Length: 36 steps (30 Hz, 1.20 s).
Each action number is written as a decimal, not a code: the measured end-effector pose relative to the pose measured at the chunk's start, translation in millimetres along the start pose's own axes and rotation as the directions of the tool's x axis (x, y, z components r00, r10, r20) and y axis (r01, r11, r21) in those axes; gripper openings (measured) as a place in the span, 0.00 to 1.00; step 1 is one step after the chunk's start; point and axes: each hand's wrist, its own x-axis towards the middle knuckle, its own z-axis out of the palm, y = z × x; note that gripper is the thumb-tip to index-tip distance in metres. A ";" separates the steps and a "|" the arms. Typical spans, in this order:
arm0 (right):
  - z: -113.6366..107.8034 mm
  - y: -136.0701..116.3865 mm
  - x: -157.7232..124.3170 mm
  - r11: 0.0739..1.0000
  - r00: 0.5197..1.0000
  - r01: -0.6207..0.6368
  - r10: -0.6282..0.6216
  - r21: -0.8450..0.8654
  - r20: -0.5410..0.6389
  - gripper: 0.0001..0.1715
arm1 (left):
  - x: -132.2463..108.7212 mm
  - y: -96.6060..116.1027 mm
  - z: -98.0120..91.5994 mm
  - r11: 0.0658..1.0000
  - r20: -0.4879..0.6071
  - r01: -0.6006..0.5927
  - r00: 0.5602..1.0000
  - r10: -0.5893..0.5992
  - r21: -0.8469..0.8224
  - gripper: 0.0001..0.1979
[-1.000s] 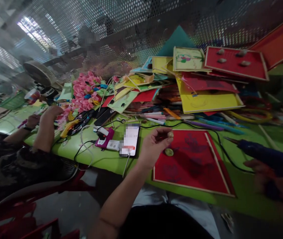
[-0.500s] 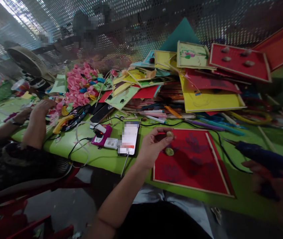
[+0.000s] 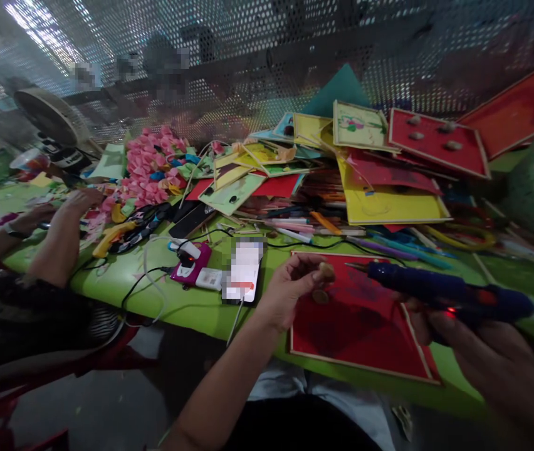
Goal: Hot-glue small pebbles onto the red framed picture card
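Glue gun (image 3: pixel 420 282) moved toward blurred pebble (image 3: pixel 326 271); left fingers (image 3: pixel 305 285) pinch it; right fingers (image 3: pixel 420 322), part-hidden, clasp gun.

The green table (image 3: pixel 187 308) bears 1 red panel with wooden edging (image 3: pixel 356 335) near its front edge. Left of that lie 1 phone (image 3: pixel 251 268) and 1 purple power strip (image 3: pixel 202 255); farther back, loose pens (image 3: pixel 295 236) and pink paper pieces (image 3: pixel 154 166).

The bare left forearm (image 3: pixel 229 382) slants forward and to the right, ending in the left hand (image 3: pixel 282 294), which forms a pinch; opposite it, the right hand (image 3: pixel 471 347) angles inward, closed in a grip
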 end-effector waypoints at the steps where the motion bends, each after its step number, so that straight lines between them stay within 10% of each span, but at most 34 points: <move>1: 1.2 1.2 -0.3 0.999 0.999 0.030 -0.030 -0.017 0.028 0.39 | -0.3 0.1 -0.2 1.000 0.003 0.004 1.000 -0.004 -0.008 0.19; 36: 11.9 19.1 1.0 0.990 0.982 0.060 -0.036 -0.130 0.184 0.45 | 0.1 0.1 -1.6 0.997 0.000 0.028 1.000 -0.028 -0.068 0.20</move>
